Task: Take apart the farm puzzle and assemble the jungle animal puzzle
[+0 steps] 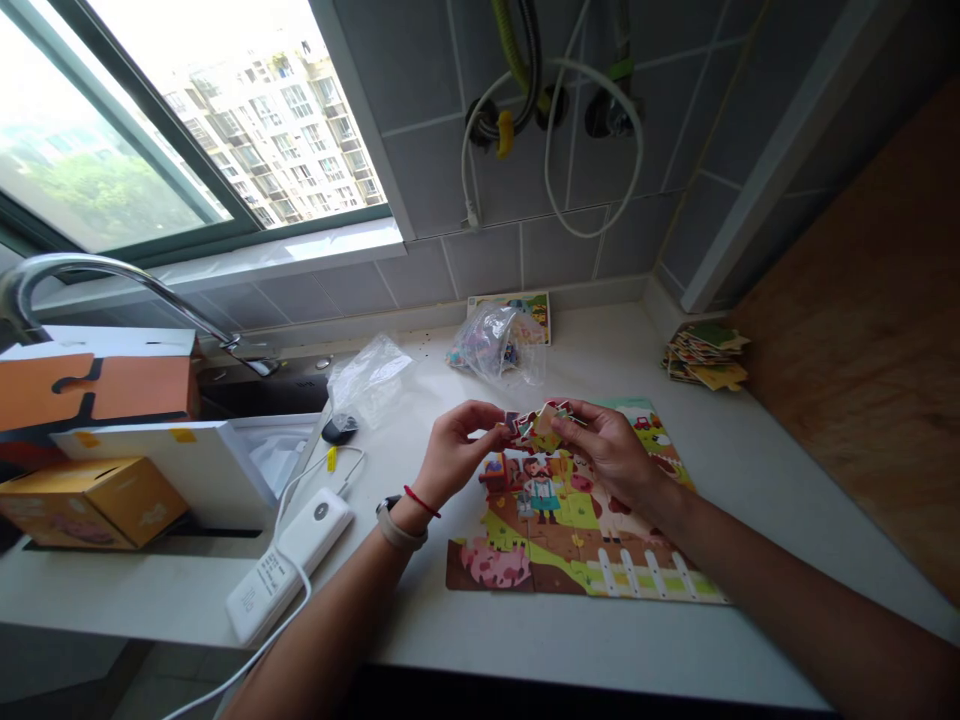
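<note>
A colourful farm jigsaw puzzle (pixel 577 540), partly put together, lies flat on the white counter (pixel 480 640) in front of me. Both hands hover just above its far edge. My left hand (pixel 457 450) and my right hand (pixel 611 450) pinch a small cluster of puzzle pieces (pixel 541 425) between their fingertips. A red string and a watch band circle my left wrist.
A stack of loose pieces (pixel 705 355) sits at the right by a wooden board (pixel 870 330). Plastic bags (pixel 495 345) and a puzzle picture card lie at the back wall. A white power bank (pixel 289 575) with cable, cardboard boxes (pixel 97 440) and a faucet (pixel 112 280) are left.
</note>
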Motion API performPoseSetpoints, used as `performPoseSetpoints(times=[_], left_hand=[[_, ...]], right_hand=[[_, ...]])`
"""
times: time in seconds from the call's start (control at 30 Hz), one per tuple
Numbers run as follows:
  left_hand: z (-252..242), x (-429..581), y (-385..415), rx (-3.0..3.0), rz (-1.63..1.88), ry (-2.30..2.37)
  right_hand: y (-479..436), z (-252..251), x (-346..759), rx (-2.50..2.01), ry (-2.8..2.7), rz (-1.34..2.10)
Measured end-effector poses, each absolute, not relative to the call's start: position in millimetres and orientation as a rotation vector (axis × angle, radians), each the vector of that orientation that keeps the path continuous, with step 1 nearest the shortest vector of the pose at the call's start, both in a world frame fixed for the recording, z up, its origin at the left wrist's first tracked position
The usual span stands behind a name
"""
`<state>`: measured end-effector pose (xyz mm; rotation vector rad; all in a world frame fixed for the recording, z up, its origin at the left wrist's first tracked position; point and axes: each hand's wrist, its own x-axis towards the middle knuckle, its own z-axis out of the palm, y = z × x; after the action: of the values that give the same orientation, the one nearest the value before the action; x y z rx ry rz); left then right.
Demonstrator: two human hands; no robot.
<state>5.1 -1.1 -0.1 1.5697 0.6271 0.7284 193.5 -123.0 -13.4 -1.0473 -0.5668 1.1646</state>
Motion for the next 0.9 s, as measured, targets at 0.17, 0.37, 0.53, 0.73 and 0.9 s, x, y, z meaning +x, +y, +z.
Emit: performPoseSetpoints(times=[0.17,0.37,0.53,0.73,0.9], left_hand=[[-4.7,6.8,-8.1,1.536,0.618,0.559],[4.0,1.5,-6.0,1.784,0.547,0.545],[14.8,-8.6,-6.6,2.514,0.201,0.588],[15.6,-12.0,-14.0,2.504,-0.009,0.570],[17.4,-11.0,-12.1,2.406,-0.036,0.554]], right_hand=[[-121.8,-16.7,192.8,-1.047,-0.609,1.184],[-121.4,-15.6,195.0,-1.048,-0.580,1.206],[-118.0,-21.6,201.5,-1.032,-0.456,1.094],[-116.1,-24.3,201.4,-1.095,-0.454,1.089],[-116.5,-19.2,198.3,-1.105,-0.424,1.098]])
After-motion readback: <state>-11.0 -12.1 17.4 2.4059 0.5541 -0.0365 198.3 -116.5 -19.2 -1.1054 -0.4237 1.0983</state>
